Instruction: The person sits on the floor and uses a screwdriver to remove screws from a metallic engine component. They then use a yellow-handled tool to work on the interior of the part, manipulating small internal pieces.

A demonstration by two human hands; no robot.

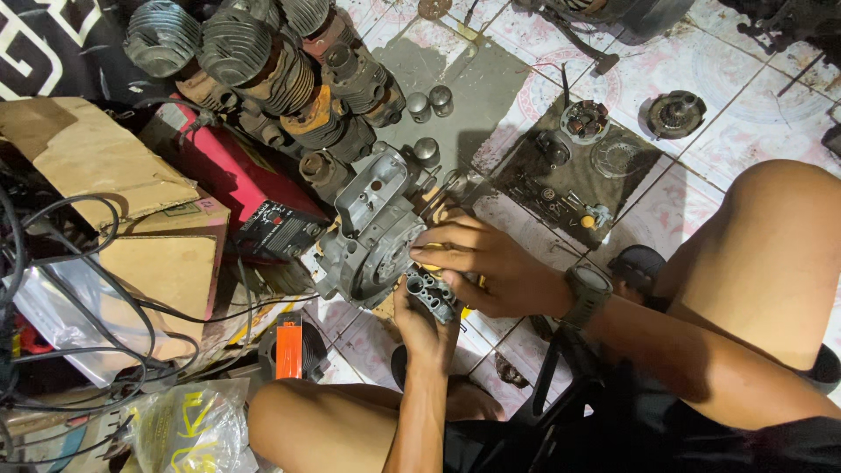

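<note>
We hold a small grey metal block with round bores point(431, 293) near the middle of the tiled floor point(727, 96), right against the near edge of the grey engine crankcase point(372, 232). Our left hand point(423, 328) cups the block from below, fingers curled around it; our right hand point(486, 263) lies over the top, fingertips pressed down where block and crankcase meet. The crankcase sits tilted on the floor, not clamped, so we judge a hard push could roll it left toward the red box point(232, 171). If our grip slackens, the block may drop onto the tiles. Small loose parts on the dark mat point(526, 175) to the far right could scatter if a knee point(775, 188) swings out.
</note>
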